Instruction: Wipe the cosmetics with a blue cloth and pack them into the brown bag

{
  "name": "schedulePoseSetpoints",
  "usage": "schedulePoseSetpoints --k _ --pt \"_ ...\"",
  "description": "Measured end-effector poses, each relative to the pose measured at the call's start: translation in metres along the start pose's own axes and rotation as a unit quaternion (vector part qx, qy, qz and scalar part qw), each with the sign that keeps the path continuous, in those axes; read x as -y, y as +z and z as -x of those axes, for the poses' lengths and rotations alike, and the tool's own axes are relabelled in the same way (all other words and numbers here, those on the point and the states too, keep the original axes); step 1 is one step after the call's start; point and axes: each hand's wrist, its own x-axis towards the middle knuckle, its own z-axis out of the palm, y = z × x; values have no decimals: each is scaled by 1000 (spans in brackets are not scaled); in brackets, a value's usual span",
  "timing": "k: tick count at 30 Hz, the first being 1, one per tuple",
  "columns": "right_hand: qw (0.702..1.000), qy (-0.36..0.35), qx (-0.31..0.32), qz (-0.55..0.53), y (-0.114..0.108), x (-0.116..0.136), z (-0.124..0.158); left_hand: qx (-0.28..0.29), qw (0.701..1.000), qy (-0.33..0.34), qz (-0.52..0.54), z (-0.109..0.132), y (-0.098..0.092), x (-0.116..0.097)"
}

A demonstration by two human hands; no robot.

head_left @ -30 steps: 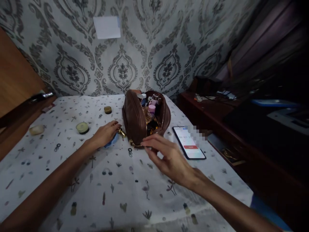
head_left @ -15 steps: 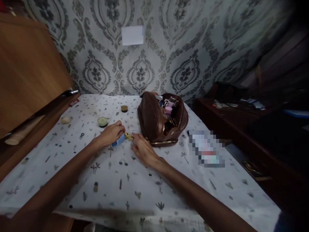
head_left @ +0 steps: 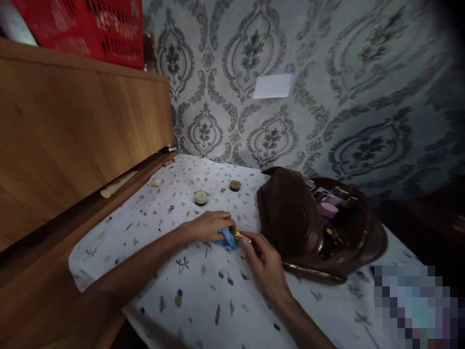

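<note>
Over the patterned white cloth, my left hand [head_left: 214, 225] is closed on a crumpled blue cloth [head_left: 228, 240]. My right hand [head_left: 267, 264] grips one end of a small shiny gold tube-like piece [head_left: 238, 234], whose exact kind I cannot make out. The blue cloth meets the other end of the gold piece, partly hidden by my left fingers. Close on the right of my right hand stands an open brown makeup bag [head_left: 286, 218], with a pink-lidded jar [head_left: 329, 208] and several other cosmetics inside.
Beyond my left hand sit a round pale-green-topped container [head_left: 201, 197], a small gold-brown jar [head_left: 235, 185] and a cream-coloured piece [head_left: 156, 182]. A wooden cabinet [head_left: 83, 126] with a red basket [head_left: 119, 34] on top borders the left. A blurred-out item [head_left: 414, 300] lies front right.
The view has swung left, so the bag and hands appear further right, and the red basket has come into sight. Both hands keep hold of the cloth and gold piece.
</note>
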Motion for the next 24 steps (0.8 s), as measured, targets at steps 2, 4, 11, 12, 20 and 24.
schedulePoseSetpoints --k 2,4,11,12,20,24 --pt "994 47 -23 -95 2 3 -1 0 1000 3 -5 0 2 -7" --pt "977 95 -27 -186 4 6 -2 -12 1000 5 14 0 5 -14" --pt "959 126 -4 -255 6 11 -2 -82 989 2 122 -2 16 -29" --pt "962 116 -7 -247 6 11 -1 -90 987 7 133 -2 16 -30" --pt "942 149 41 -299 8 15 2 -147 966 -26 209 -5 21 -27" --pt "929 162 32 -332 9 16 2 -180 951 -70 242 -5 24 -25"
